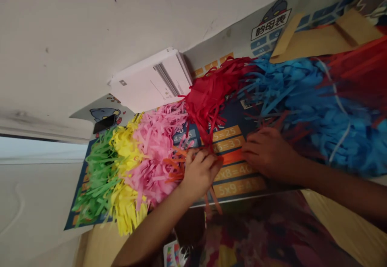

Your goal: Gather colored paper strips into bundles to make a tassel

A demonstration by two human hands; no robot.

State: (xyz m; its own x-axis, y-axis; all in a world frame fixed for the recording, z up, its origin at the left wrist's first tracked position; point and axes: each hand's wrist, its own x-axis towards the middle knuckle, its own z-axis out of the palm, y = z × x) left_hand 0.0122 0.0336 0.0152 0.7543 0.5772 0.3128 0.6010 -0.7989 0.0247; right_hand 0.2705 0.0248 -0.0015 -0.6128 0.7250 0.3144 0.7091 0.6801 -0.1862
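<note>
My left hand (201, 170) is closed on orange tissue paper, with fringed orange strips (175, 164) poking out at its left and below it. A narrow twisted band of the orange paper (232, 157) runs across to my right hand (269, 152), whose fingers are curled on the other end. Blurred orange-red fringe spreads beyond the right hand. To the left lie pink fringed paper (155, 150), yellow fringe (128, 178) and green fringe (99, 178). A red tassel (208, 93) rests just above my hands.
A printed mat (238, 190) with sums covers the table by the wall (90, 37). A white box (151, 81) leans at the back. Blue fringe (305, 85), brown paper (320, 41), red paper (359, 73) and a white cord (341, 101) lie right. A dark phone-like object (105, 124) sits left.
</note>
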